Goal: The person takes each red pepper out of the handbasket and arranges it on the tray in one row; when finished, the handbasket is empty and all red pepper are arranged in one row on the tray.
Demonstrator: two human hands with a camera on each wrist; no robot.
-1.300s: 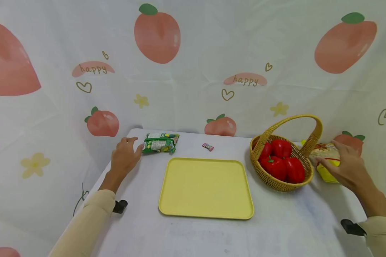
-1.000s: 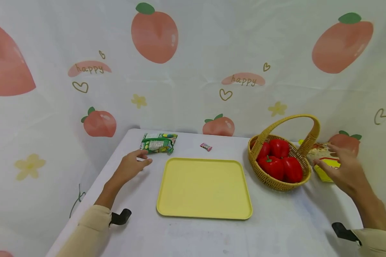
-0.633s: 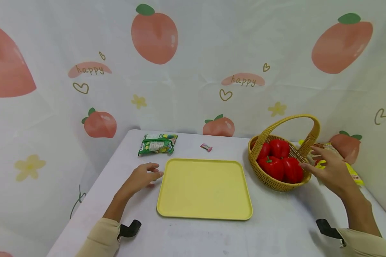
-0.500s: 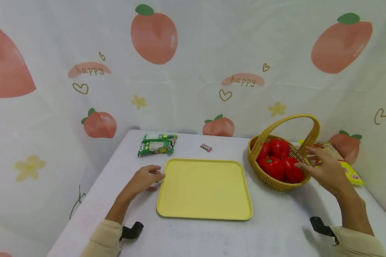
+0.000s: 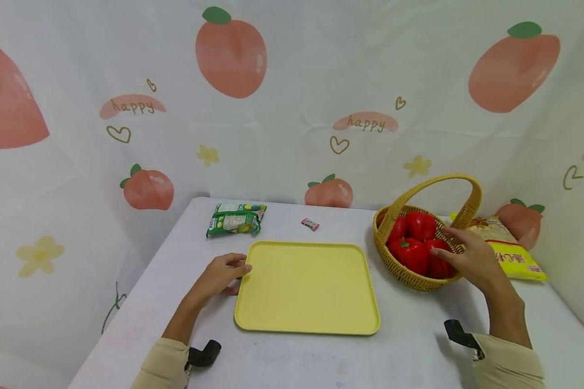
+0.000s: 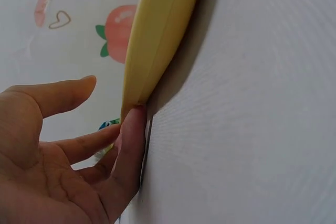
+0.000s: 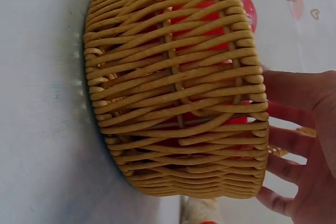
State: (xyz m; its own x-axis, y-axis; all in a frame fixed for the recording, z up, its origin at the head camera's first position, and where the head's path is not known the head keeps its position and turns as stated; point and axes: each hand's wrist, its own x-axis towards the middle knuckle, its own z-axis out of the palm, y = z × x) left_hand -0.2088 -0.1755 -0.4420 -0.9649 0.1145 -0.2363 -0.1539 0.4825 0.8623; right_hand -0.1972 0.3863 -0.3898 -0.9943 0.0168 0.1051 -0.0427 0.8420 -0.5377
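right hand (image 5: 475, 260) at basket (image 5: 411, 279), pepper (image 5: 437, 268) partly covered

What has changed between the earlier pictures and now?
The left hand moved nearer and rightward, from the green bag to the yellow tray, fingers touching its left edge. The right hand moved leftward, from the yellow bag to over the basket of red peppers. Tray, basket, bags and peppers stayed put.

White table (image 5: 292, 359): tray (image 5: 306, 289), basket (image 5: 400, 273), wrapped candy (image 5: 310, 224), green packet (image 5: 236, 220), yellow packet (image 5: 515, 260).
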